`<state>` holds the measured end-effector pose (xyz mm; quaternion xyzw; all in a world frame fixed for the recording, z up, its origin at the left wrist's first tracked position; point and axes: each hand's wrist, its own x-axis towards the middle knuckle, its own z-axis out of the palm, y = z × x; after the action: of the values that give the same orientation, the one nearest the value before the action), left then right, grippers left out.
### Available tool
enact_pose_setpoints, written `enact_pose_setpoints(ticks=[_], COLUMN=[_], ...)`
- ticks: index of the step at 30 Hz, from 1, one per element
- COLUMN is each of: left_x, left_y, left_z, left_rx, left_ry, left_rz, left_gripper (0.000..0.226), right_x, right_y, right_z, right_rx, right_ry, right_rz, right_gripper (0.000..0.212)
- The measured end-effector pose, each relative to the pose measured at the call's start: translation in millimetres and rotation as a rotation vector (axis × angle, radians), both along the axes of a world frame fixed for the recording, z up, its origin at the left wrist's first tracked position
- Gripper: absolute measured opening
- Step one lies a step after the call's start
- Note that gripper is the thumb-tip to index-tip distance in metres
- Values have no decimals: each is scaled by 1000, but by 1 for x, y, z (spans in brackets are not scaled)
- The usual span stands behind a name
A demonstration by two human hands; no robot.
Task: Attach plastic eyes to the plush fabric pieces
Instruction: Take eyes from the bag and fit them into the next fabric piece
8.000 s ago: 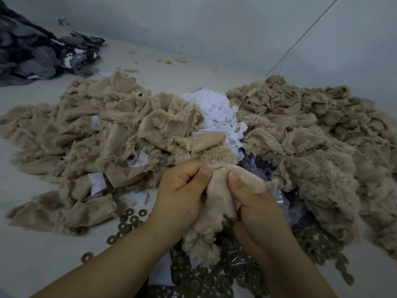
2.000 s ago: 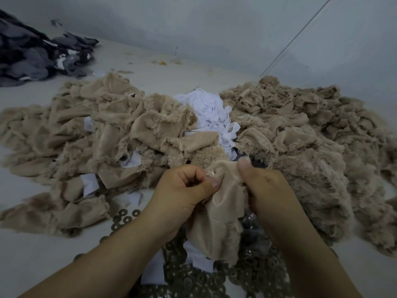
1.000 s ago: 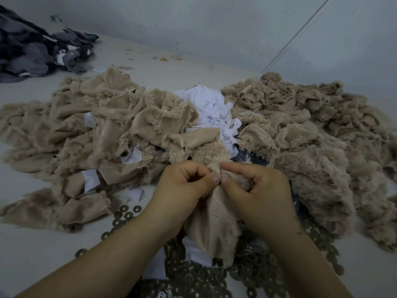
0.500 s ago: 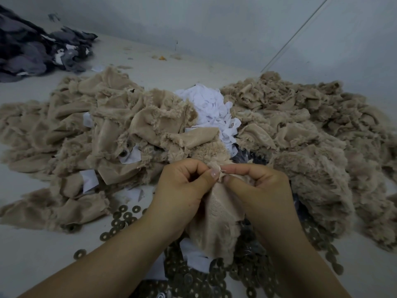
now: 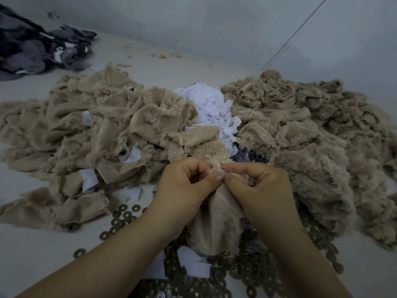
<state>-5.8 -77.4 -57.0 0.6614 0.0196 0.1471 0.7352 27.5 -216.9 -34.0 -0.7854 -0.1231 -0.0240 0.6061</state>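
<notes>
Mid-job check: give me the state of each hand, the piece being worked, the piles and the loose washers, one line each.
left hand: fingers curled, thumb pinching the fabric piece's top edge.
right hand: pinching the same edge, fingertips meeting the left thumb.
fabric piece: held up, hanging between both hands, smooth backing toward camera.
tan plush piles: heaped loose, left and right.
white scraps: piled between the heaps.
washers: scattered flat on the table.
</notes>
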Motion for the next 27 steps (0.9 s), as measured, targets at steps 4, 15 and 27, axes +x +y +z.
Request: enact_pose_setpoints(ticks=[4, 15, 27], left_x=[2, 1, 0], left_y=[2, -4, 2], left_z=[-2, -3, -1], left_rx=[33, 358, 612], left_ry=[5, -57, -411], left_rz=[35, 170, 264], left_gripper=[20, 21, 7], right_x=[-2, -4, 4], right_y=[-1, 5, -2], right_z=[-1, -12, -3], right_rx=[73, -309, 312], right_ry=[62, -407, 371], right_rz=[47, -181, 63], right_gripper=[24, 22, 22])
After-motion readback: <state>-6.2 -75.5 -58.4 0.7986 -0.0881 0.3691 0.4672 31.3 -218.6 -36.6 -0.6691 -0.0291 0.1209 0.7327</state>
